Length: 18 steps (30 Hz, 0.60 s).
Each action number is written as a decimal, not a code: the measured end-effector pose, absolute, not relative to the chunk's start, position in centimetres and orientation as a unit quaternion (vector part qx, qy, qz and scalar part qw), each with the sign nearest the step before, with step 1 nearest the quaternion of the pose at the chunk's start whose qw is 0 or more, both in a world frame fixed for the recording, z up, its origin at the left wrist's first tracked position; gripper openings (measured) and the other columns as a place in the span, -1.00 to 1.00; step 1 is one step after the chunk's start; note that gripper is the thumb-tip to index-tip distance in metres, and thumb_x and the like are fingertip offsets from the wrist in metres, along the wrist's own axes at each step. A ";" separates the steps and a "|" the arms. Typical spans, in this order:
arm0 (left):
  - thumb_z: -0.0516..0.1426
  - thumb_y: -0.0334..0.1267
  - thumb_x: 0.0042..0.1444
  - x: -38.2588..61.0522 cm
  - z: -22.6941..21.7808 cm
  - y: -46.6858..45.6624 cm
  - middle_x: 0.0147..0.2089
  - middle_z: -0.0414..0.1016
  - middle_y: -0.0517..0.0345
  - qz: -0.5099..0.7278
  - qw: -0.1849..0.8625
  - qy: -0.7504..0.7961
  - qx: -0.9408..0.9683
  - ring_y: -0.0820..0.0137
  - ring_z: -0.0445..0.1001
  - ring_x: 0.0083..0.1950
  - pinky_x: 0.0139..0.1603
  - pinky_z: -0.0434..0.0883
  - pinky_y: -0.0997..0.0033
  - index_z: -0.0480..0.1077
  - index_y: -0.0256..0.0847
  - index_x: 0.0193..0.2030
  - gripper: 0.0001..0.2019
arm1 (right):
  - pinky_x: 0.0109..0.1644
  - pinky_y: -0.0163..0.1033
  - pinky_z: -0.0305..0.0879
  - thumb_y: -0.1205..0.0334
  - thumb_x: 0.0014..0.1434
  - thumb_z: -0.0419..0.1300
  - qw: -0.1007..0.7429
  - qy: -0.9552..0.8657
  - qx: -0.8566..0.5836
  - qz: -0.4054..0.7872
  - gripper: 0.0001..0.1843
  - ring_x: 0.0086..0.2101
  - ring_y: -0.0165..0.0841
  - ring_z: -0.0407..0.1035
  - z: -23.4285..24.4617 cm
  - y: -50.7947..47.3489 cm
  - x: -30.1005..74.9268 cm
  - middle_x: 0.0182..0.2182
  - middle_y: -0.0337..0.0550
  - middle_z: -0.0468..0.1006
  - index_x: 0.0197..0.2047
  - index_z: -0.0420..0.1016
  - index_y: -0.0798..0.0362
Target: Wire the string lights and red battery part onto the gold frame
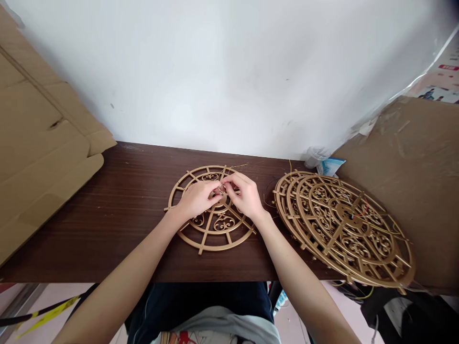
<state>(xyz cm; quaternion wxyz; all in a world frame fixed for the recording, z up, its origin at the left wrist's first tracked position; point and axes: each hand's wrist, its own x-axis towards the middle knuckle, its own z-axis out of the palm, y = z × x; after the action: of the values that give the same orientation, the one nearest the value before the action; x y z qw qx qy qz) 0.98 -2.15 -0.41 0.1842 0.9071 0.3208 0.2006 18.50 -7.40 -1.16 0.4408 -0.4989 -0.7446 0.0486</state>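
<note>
A round gold openwork disc (pixel 224 247) with scrollwork and spokes lies flat on the dark brown table. Above its centre ring, my left hand (pixel 199 196) is closed in a pinch, thumb and forefinger together. My right hand (pixel 245 193) pinches too, its fingertips almost meeting those of the left. Between them they hold what looks like thin wire, mostly hidden by the fingers. A fine yellowish wire end (pixel 238 166) sticks out beyond the disc's far rim.
To the right, several similar gold discs (pixel 335 248) lie in a slanted stack, with loose wires on top. Behind them stand a clear plastic cup (pixel 314 156) and a blue-white packet (pixel 330 166). Cardboard (pixel 43 129) flanks the left side, more cardboard (pixel 423 191) the right. A white wall (pixel 215 71) rises behind.
</note>
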 end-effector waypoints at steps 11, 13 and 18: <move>0.08 -0.31 0.17 0.9 -0.6 -2.2 -0.31 0.50 0.14 0.189 0.134 0.330 0.915 0.36 0.43 -0.31 -0.32 0.24 0.42 0.38 -0.18 -0.26 -0.94 | -0.19 -0.23 0.32 0.44 0.22 0.05 0.445 -0.746 -0.492 0.056 -0.79 -0.28 -0.32 0.39 -1.1 -7.5 18.3 -0.31 -0.16 0.51 -0.19 0.46 0.01; 0.08 -0.32 0.17 0.9 -0.5 -2.3 -0.30 0.50 0.14 0.187 0.131 0.335 0.914 0.35 0.43 -0.30 -0.31 0.24 0.42 0.38 -0.18 -0.25 -0.94 | -0.19 -0.23 0.32 0.44 0.22 0.05 0.447 -0.748 -0.487 0.056 -0.78 -0.28 -0.32 0.39 -1.1 -7.5 18.3 -0.32 -0.16 0.50 -0.19 0.46 0.01; 0.08 -0.32 0.17 0.9 -0.4 -2.3 -0.30 0.50 0.13 0.183 0.126 0.337 0.915 0.34 0.43 -0.29 -0.33 0.23 0.41 0.38 -0.18 -0.24 -0.93 | -0.20 -0.23 0.31 0.44 0.22 0.05 0.453 -0.751 -0.479 0.054 -0.80 -0.31 -0.34 0.37 -0.9 -7.5 18.2 -0.34 -0.17 0.48 -0.21 0.45 0.02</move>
<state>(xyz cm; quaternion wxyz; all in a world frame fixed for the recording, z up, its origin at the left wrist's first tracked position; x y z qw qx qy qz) 0.93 -2.32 -0.38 0.1256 0.9149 0.3372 0.1828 18.18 -7.53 -0.90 0.4525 -0.4786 -0.7505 0.0536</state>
